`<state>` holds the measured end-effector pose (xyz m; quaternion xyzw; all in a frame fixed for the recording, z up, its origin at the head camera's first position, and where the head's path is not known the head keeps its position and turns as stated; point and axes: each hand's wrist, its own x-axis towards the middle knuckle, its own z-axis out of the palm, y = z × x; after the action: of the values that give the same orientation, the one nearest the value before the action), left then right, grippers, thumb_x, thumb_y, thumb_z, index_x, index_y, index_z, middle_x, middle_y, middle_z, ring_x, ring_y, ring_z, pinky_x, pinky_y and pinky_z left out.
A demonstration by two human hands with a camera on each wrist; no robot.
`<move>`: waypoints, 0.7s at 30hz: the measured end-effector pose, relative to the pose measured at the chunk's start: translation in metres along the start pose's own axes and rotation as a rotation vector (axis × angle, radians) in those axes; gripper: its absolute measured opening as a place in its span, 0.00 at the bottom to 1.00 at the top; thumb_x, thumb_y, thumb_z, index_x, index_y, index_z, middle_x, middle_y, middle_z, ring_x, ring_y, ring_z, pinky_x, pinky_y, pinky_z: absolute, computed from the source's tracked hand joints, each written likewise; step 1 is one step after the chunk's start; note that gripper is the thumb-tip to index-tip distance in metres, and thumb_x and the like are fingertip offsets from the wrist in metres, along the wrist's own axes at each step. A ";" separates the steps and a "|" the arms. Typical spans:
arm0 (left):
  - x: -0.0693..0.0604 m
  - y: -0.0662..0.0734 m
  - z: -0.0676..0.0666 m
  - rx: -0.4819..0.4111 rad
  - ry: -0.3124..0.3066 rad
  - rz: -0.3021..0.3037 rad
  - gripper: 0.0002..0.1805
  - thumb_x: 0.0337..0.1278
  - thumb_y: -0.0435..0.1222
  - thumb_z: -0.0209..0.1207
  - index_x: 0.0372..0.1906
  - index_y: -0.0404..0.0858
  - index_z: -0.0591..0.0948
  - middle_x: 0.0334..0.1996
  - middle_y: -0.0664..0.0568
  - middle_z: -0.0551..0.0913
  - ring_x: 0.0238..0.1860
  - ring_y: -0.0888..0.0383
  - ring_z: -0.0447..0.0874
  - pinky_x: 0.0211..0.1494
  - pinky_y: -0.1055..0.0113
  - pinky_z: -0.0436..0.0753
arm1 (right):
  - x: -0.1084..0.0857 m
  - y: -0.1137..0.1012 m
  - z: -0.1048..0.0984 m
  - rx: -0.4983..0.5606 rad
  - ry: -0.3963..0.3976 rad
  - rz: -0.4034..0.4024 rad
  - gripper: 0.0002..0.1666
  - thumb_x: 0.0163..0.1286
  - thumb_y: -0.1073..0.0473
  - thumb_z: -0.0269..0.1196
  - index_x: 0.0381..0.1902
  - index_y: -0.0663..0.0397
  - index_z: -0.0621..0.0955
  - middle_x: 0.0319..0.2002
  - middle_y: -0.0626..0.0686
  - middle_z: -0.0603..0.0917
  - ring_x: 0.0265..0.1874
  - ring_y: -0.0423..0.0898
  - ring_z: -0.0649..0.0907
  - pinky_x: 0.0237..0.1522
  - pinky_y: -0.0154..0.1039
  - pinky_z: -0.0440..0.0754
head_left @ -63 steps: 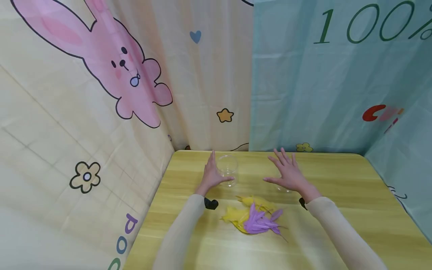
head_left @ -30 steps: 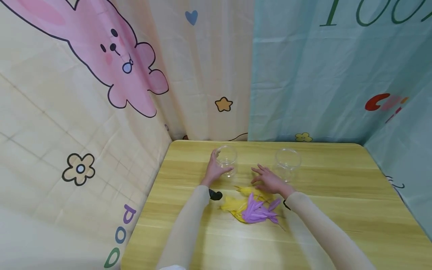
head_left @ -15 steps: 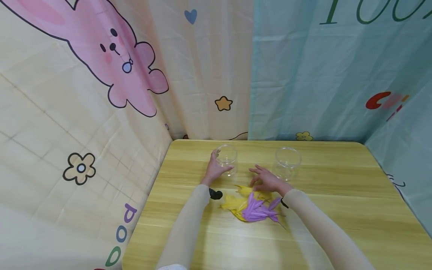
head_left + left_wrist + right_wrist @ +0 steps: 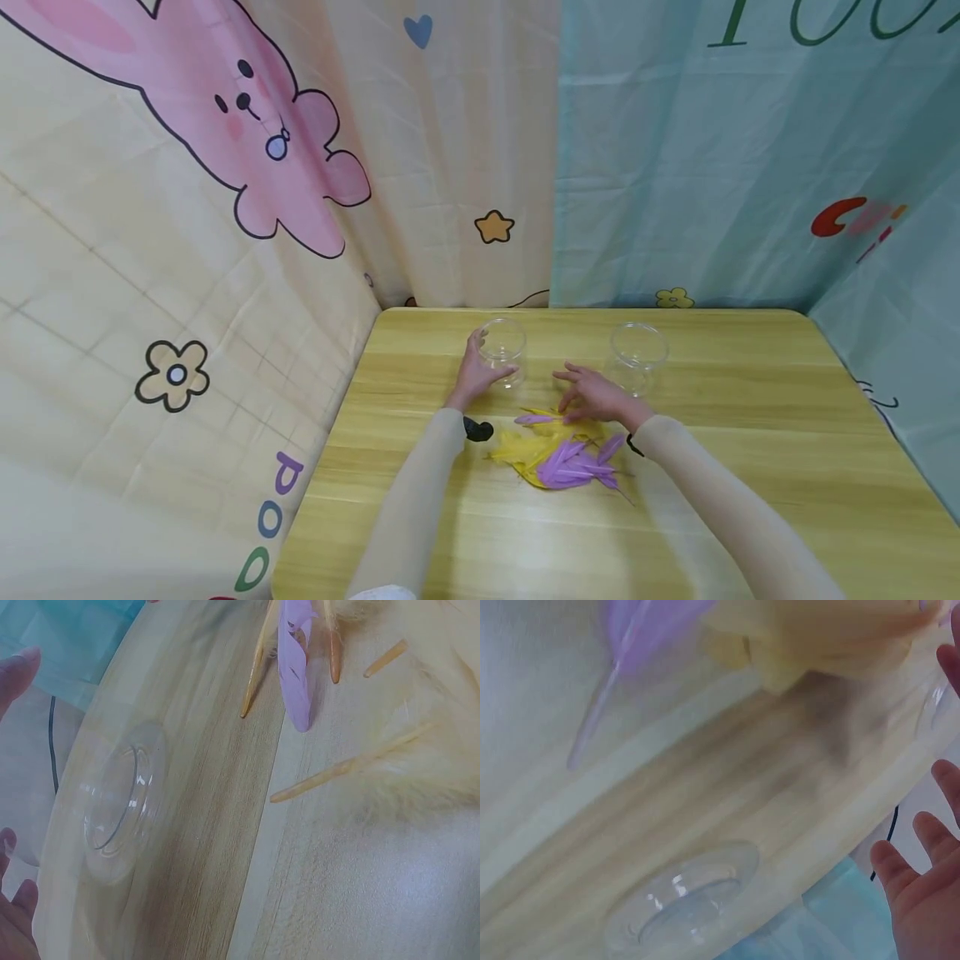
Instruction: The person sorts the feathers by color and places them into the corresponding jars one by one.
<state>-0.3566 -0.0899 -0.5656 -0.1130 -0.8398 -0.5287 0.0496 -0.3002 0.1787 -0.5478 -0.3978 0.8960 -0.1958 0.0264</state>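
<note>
The left hand (image 4: 476,373) grips the left clear cup (image 4: 506,354), with the thumb across its near side; the cup stands upright on the worktop (image 4: 750,375). The right hand (image 4: 596,397) is positioned over the yellow feathers (image 4: 519,447), its fingertips near a single purple feather (image 4: 532,419); whether it pinches a feather cannot be determined. The purple feather cluster (image 4: 566,467) lies nearer the person. The right clear cup (image 4: 641,350) stands upright beyond the right hand.

Feathers, lower centre: yellow feathers (image 4: 517,447), purple feathers (image 4: 567,467). Cups (image 4: 638,346), centre: colourless, transparent. Tabletop (image 4: 787,400): yellow-tan woodgrain. Left curtain (image 4: 465,150): cream; pink rabbit (image 4: 217,125), outlined black, upper left. Right curtain (image 4: 675,183): pale blue-green; dark green numerals (image 4: 732,25), upper right. Sleeves (image 4: 416,508): plain beige.
</note>
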 end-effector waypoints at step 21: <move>-0.001 0.002 -0.001 0.003 0.001 -0.010 0.59 0.33 0.44 0.78 0.71 0.42 0.53 0.68 0.47 0.62 0.67 0.47 0.59 0.65 0.52 0.64 | -0.001 -0.004 0.026 0.014 -0.004 0.113 0.08 0.51 0.61 0.69 0.19 0.46 0.80 0.60 0.65 0.73 0.64 0.69 0.61 0.62 0.64 0.58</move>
<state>-0.3557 -0.0905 -0.5637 -0.1085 -0.8410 -0.5279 0.0475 -0.2911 0.1683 -0.5704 -0.3467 0.9156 -0.1993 0.0418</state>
